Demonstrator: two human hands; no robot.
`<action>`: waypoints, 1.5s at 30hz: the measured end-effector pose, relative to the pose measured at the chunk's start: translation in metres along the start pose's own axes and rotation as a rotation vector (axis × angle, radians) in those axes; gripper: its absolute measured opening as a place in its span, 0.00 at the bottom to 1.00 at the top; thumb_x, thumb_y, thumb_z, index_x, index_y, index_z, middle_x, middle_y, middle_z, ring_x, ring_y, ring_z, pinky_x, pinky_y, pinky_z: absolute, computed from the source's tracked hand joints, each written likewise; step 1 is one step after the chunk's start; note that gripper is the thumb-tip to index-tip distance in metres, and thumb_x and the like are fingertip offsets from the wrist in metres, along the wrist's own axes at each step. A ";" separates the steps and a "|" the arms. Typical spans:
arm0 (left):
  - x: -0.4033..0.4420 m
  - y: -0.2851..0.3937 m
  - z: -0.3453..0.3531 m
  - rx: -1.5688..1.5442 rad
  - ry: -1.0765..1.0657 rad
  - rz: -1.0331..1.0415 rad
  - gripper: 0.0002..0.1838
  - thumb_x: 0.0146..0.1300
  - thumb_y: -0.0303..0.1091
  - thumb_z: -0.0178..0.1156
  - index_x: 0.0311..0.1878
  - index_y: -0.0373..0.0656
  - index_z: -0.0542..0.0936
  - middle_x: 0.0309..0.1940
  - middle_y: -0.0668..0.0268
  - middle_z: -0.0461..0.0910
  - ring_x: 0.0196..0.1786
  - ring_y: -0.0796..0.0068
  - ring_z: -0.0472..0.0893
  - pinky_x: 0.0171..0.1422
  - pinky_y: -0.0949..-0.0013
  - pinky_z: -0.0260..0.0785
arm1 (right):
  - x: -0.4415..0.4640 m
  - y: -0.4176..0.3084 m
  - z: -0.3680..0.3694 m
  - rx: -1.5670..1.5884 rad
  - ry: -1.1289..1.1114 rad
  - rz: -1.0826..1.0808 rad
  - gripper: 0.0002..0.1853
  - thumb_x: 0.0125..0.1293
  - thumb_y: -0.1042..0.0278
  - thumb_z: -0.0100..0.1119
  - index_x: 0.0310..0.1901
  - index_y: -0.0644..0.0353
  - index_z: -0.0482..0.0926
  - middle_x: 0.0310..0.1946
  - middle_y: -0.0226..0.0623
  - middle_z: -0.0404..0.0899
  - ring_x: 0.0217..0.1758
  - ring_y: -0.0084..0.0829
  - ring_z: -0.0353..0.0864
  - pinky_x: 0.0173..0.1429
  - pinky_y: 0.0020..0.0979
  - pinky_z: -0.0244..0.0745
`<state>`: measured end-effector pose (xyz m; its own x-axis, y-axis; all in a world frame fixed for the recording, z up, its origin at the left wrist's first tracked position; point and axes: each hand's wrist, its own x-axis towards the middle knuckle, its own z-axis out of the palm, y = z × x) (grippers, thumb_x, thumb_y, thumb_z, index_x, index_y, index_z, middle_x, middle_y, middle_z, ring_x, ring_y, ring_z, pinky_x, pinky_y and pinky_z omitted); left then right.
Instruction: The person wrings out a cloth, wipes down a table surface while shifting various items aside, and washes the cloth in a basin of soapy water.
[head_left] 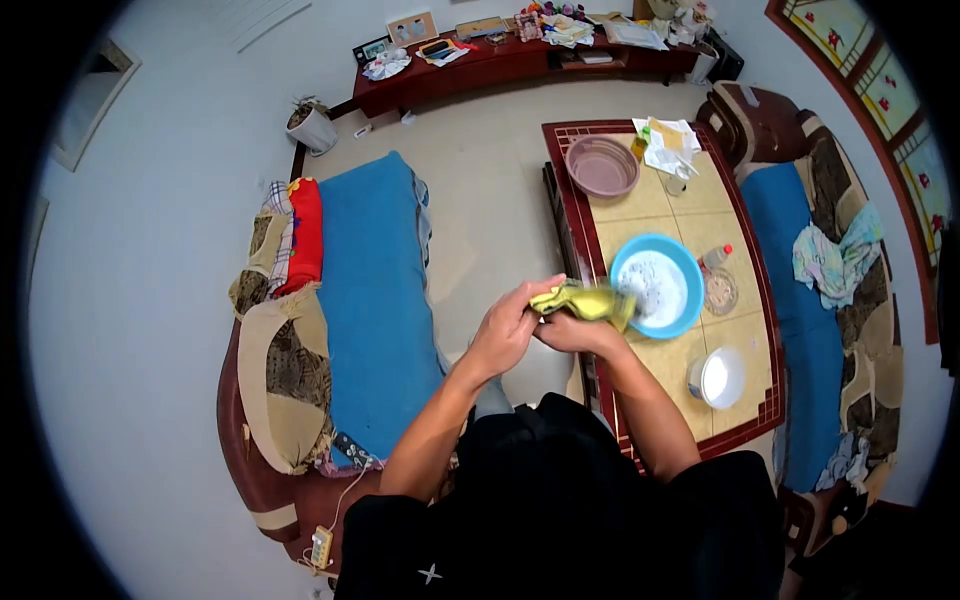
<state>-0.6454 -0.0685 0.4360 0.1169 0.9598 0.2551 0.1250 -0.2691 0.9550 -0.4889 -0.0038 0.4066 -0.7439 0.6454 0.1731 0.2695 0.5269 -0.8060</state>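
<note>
A yellow cloth (580, 299) with darker patches is bunched between my hands, its right end smeared by motion. My left hand (503, 328) is closed on the cloth's left end, and my right hand (572, 332) grips it from below, partly covered by the fabric. Both are held at the left edge of the table (640, 205). Just right of the cloth stands a blue basin (616, 262) holding whitish, foamy water with dark specks. Beside the basin are a clear bottle with a red cap (716, 257) and a glass dish (721, 291).
A mauve basin (602, 168), a yellow-green bottle (640, 143) and papers (672, 150) occupy the table's far end. Nearer stands a white tub (717, 378). Blue-covered sofas (370, 270) flank both sides. A long red cabinet (400, 93) lines the back wall.
</note>
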 end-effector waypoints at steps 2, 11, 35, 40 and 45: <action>0.019 -0.005 -0.032 0.191 0.010 0.105 0.19 0.67 0.12 0.47 0.58 0.39 0.74 0.70 0.50 0.78 0.70 0.53 0.79 0.75 0.58 0.69 | 0.049 -0.009 -0.015 -0.159 -0.262 0.194 0.11 0.65 0.65 0.59 0.47 0.57 0.83 0.44 0.51 0.86 0.49 0.53 0.84 0.52 0.48 0.77; 0.111 -0.046 -0.175 0.592 -0.228 0.386 0.18 0.64 0.21 0.59 0.57 0.42 0.81 0.69 0.63 0.80 0.73 0.52 0.77 0.71 0.49 0.73 | 0.212 0.142 0.055 1.649 0.223 0.403 0.31 0.82 0.46 0.47 0.73 0.64 0.68 0.68 0.48 0.75 0.70 0.46 0.77 0.74 0.48 0.74; 0.543 -0.180 -0.246 0.619 -0.699 0.267 0.17 0.68 0.36 0.66 0.59 0.46 0.84 0.52 0.54 0.87 0.52 0.54 0.86 0.55 0.55 0.79 | 0.478 0.302 -0.161 1.839 0.927 0.673 0.24 0.68 0.58 0.57 0.63 0.60 0.78 0.56 0.47 0.85 0.57 0.48 0.86 0.68 0.50 0.79; 0.624 -0.187 -0.263 -0.172 -0.793 -0.501 0.23 0.75 0.46 0.65 0.61 0.37 0.81 0.56 0.56 0.85 0.62 0.59 0.85 0.69 0.58 0.77 | 0.515 0.338 -0.224 1.728 0.838 0.492 0.25 0.68 0.60 0.57 0.64 0.62 0.75 0.53 0.45 0.84 0.54 0.43 0.86 0.62 0.46 0.83; 0.702 -0.197 -0.227 -0.985 -0.831 -0.539 0.35 0.76 0.51 0.61 0.76 0.39 0.63 0.62 0.43 0.79 0.63 0.47 0.83 0.70 0.43 0.75 | 0.555 0.333 -0.238 1.754 0.712 0.528 0.23 0.71 0.55 0.53 0.62 0.60 0.75 0.51 0.42 0.83 0.51 0.39 0.86 0.54 0.41 0.84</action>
<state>-0.8116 0.6764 0.4616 0.8630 0.5051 -0.0052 -0.3543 0.6127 0.7064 -0.6663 0.6614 0.3689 -0.3452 0.8315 -0.4352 -0.7892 -0.5082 -0.3450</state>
